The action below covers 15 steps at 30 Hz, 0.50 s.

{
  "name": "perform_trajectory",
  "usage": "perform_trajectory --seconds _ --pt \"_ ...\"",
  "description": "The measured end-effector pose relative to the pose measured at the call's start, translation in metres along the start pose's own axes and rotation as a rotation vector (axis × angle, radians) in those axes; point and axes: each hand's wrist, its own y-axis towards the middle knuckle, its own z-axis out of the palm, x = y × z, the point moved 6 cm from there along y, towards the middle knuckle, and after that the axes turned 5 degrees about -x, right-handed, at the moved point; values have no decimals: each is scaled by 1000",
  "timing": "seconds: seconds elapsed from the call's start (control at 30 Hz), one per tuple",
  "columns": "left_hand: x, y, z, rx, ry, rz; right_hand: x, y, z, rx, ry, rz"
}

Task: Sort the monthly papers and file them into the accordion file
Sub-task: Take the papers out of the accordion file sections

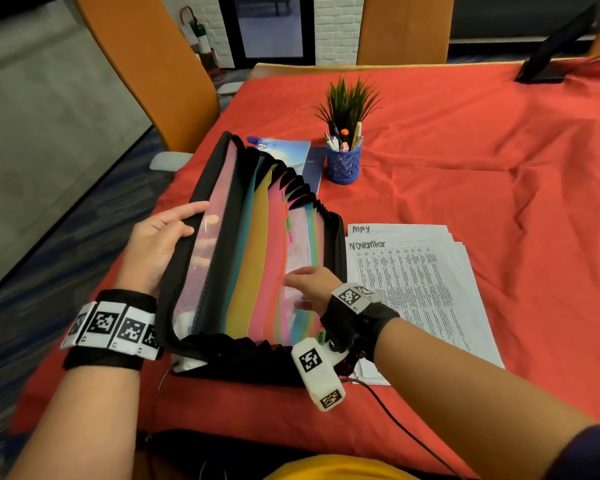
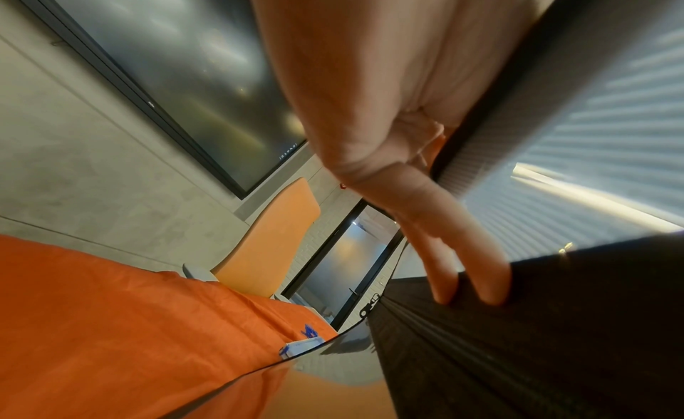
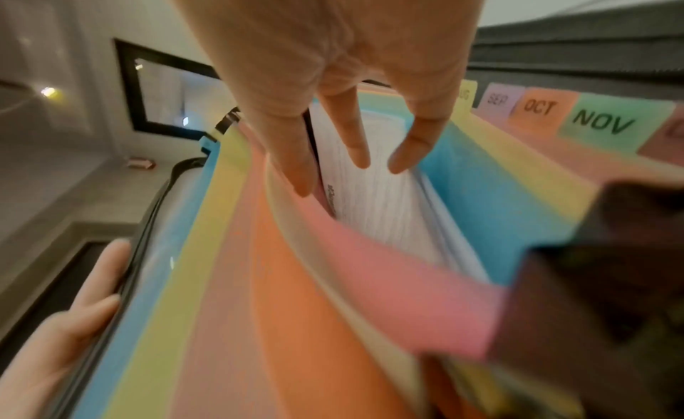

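Note:
The black accordion file (image 1: 257, 244) lies open on the red tablecloth (image 1: 465, 150), its coloured dividers fanned out. My left hand (image 1: 163, 244) grips the edge of its left cover (image 2: 555, 337), thumb on the inner side. My right hand (image 1: 309, 280) reaches into a middle pocket. In the right wrist view its straight fingers (image 3: 361, 159) touch a white printed sheet (image 3: 381, 214) standing between a pink divider (image 3: 388, 279) and a blue one (image 3: 492, 209). Tabs SEP, OCT and NOV (image 3: 599, 124) show behind. Loose monthly papers (image 1: 413, 282), the top ones marked May and November, lie right of the file.
A blue pen cup (image 1: 343, 161) and a small potted plant (image 1: 349, 102) stand behind the file, beside some booklets (image 1: 291, 154). Orange chairs (image 1: 146, 74) line the far and left sides. A black stand (image 1: 555, 53) sits at the far right. A cable (image 1: 395, 420) trails near the front edge.

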Motion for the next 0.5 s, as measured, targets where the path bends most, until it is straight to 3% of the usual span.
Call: perform_trajectory --seconds 0.13,0.23,0.37,0.5 --pt "-1 -1 2 6 21 4 0 0 -3 31 -15 -1" --pt "-6 -1 2 0 17 9 8 -6 -26 -7 27 -86" --pt "-11 -3 -5 -21 20 16 9 -19 -105 -179 11 -176" --pt "-7 -3 -4 -29 18 0 -20 -35 -191 -405 -79 -142"
